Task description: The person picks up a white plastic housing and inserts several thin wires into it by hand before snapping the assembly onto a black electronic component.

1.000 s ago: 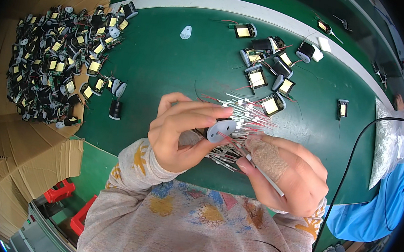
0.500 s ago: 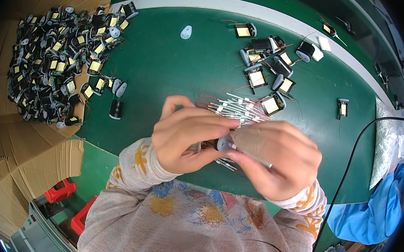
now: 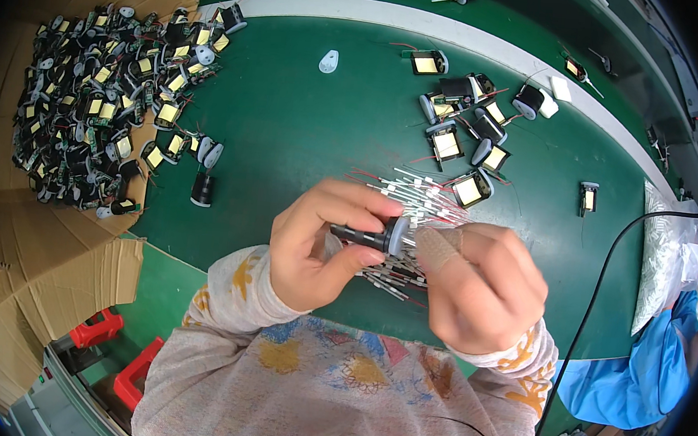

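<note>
My left hand (image 3: 318, 244) is closed round a small black electronic module (image 3: 364, 238) with a grey oval end cap (image 3: 398, 236). The module lies sideways, its cap facing right. At that cap, my right hand (image 3: 484, 284) pinches with thumb and fingers, and a tan bandage (image 3: 437, 249) covers one digit. Something thin and pale shows between the cap and these fingertips, too small to name. Under and beyond both hands lies a pile of red and white wire leads with white connectors (image 3: 421, 195), partly hidden by them.
At the left, a cardboard box (image 3: 63, 255) holds a heap of similar modules (image 3: 92, 112). More modules (image 3: 445, 142) lie at the back right, one (image 3: 588, 197) apart. A loose grey cap (image 3: 329, 61) rests far off. A black cable (image 3: 599, 298) and plastic bag (image 3: 652, 261) are at right.
My left fingers have shifted, so the module's black body now shows. The right hand has drawn slightly back from the cap. The whole view has shifted a little.
</note>
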`<action>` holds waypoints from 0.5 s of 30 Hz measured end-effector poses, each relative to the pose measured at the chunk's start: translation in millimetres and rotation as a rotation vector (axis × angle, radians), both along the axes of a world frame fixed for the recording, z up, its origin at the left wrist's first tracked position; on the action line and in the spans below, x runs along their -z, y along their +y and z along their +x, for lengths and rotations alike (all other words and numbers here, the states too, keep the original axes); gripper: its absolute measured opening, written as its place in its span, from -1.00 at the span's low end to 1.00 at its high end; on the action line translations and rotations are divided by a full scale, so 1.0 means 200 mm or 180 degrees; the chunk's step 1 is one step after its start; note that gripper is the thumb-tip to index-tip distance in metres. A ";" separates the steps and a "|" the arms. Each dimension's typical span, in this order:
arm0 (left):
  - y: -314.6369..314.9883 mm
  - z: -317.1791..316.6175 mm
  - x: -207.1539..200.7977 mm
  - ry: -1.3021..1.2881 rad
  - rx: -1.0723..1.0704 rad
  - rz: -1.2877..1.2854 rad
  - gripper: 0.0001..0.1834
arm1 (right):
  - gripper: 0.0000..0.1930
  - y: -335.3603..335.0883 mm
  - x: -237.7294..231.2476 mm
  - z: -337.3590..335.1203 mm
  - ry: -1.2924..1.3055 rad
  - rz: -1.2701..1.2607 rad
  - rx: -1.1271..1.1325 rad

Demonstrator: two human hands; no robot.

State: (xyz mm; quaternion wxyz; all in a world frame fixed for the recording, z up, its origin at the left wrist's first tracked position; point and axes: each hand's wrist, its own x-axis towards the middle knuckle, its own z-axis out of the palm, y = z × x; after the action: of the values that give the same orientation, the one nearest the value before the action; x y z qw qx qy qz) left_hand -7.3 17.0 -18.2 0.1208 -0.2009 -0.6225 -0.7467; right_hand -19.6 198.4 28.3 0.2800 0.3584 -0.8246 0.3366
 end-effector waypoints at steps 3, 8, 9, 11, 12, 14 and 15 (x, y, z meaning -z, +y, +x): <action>0.03 0.06 0.03 0.0126 -0.0438 -0.0135 -0.71 | -0.60 -0.02 0.01 0.02 0.0076 0.0014 0.0008; 0.02 0.05 0.01 0.0109 -0.0462 -0.0412 -0.74 | -0.64 -0.02 0.02 0.00 -0.0403 -0.0211 -0.0093; 0.01 0.04 -0.01 -0.0124 -0.0235 -0.0374 -0.75 | -0.65 0.00 0.01 -0.01 -0.0600 -0.0264 -0.0179; 0.00 0.01 -0.04 -0.0441 0.0093 -0.0136 -0.76 | -0.65 0.00 0.00 -0.01 -0.0794 -0.0328 -0.0260; 0.00 0.01 -0.05 -0.0380 0.0089 -0.0142 -0.75 | -0.65 -0.01 0.00 0.00 -0.0771 -0.0365 -0.0172; 0.03 0.01 -0.05 -0.0232 -0.0136 -0.0185 -0.74 | -0.65 -0.03 0.02 0.00 -0.0527 -0.0499 0.0019; 0.06 0.02 -0.05 -0.0226 -0.0135 -0.0189 -0.74 | -0.65 -0.04 0.02 0.01 -0.0521 -0.0502 0.0019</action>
State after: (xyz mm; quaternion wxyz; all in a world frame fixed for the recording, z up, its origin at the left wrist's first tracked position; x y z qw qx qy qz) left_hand -3.3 28.1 -8.6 0.1084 -0.1646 -0.6524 -0.7318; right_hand -17.8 190.2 24.5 0.2401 0.3040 -0.8167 0.4277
